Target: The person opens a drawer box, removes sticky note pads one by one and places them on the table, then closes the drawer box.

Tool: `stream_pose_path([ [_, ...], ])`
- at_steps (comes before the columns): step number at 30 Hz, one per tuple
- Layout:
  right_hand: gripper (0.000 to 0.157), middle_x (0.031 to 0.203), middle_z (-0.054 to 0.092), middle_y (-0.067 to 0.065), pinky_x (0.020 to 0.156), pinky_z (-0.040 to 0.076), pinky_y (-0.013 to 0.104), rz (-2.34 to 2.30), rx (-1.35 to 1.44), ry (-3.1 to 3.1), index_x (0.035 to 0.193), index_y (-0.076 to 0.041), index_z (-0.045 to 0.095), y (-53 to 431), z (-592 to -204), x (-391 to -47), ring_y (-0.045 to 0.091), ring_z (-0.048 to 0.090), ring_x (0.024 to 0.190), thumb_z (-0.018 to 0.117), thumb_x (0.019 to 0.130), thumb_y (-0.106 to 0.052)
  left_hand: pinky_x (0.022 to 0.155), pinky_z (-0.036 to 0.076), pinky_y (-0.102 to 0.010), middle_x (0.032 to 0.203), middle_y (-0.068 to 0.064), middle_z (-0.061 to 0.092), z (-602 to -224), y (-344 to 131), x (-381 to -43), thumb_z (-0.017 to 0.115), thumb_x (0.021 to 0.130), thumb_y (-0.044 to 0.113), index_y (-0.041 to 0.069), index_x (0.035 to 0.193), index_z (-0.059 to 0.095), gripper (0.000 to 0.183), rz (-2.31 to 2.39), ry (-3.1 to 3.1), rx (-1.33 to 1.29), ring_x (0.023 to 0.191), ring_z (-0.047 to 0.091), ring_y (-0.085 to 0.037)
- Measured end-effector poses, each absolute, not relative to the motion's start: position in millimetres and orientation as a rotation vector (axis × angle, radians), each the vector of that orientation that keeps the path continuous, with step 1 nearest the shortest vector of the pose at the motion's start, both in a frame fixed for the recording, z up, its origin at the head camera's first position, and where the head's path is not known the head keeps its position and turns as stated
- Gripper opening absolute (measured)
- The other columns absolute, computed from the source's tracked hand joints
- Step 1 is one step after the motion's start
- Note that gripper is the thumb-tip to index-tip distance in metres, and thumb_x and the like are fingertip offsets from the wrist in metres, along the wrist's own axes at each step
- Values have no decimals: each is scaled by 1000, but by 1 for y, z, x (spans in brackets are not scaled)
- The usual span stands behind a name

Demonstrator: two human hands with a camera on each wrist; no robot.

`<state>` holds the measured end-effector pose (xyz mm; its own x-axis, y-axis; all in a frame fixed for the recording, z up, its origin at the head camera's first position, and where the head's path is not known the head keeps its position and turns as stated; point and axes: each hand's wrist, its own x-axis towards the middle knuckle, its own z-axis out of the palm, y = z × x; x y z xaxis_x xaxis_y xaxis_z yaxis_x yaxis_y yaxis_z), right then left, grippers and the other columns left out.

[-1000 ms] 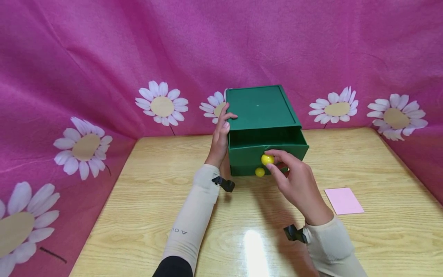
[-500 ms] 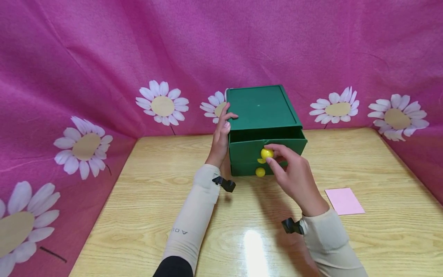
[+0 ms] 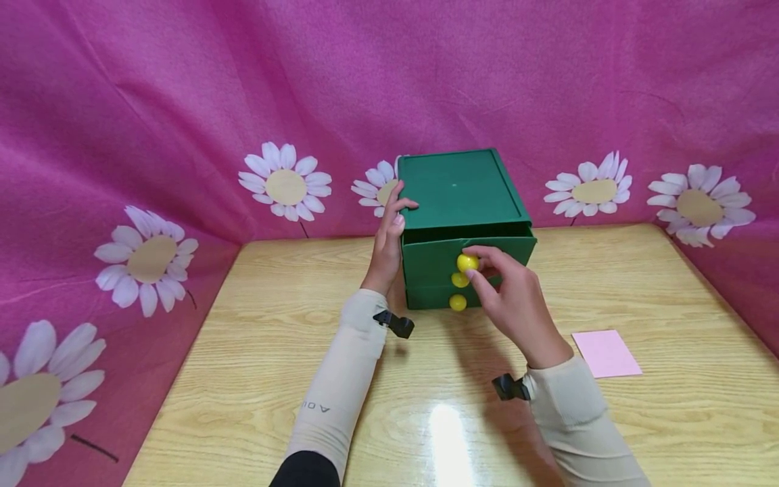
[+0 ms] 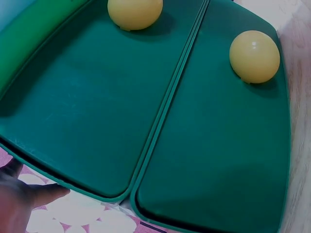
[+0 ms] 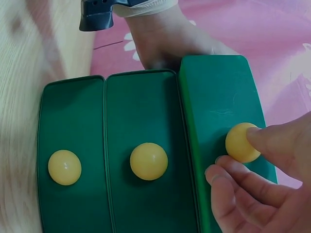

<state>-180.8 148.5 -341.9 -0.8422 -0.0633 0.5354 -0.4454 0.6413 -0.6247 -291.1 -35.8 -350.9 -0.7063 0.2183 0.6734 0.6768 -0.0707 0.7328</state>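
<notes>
A green cabinet (image 3: 459, 186) with three drawers stands on the table. Its top drawer (image 3: 429, 264) sticks out slightly, leaving a narrow dark gap under the cabinet's top. My right hand (image 3: 517, 297) pinches the round yellow knob (image 3: 467, 262) of that drawer between thumb and fingers, also seen in the right wrist view. The middle knob (image 5: 148, 161) and bottom knob (image 5: 64, 167) are on drawers that sit flush. My left hand (image 3: 383, 250) lies against the cabinet's left side, its fingers extended and one fingertip over the top edge; part of it shows in the left wrist view.
A square pink paper (image 3: 606, 353) lies on the wooden table (image 3: 274, 338), right of the cabinet. Pink cloth (image 3: 341, 81) with large daisies hangs behind the table and along its sides.
The top drawer has slid inward, away from me, and its opening has narrowed. My right hand moved along with the knob, uncovering the middle knob. My left hand stayed in place.
</notes>
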Motion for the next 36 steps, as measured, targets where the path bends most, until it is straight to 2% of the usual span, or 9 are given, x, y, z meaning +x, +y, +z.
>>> stream_pose_path([
  [10, 31, 87, 59, -2, 64, 48, 25, 1088, 397, -2372, 114, -14, 59, 148, -342, -188, 10, 58, 80, 63, 83, -13, 107, 11, -46, 148, -16, 14, -351, -35, -289, 24, 90, 18, -5, 116, 42, 39, -1837, -1869, -960, 137, 9, -25],
  [36, 31, 89, 58, 1, 70, 49, 35, 1121, 374, -2383, 115, -15, 57, 147, -340, -202, 14, 58, 80, 61, 84, -14, 107, 12, -44, 148, -16, 13, -351, -35, -290, 24, 91, 18, -5, 116, 42, 38, -1836, -1871, -957, 136, 9, -26],
])
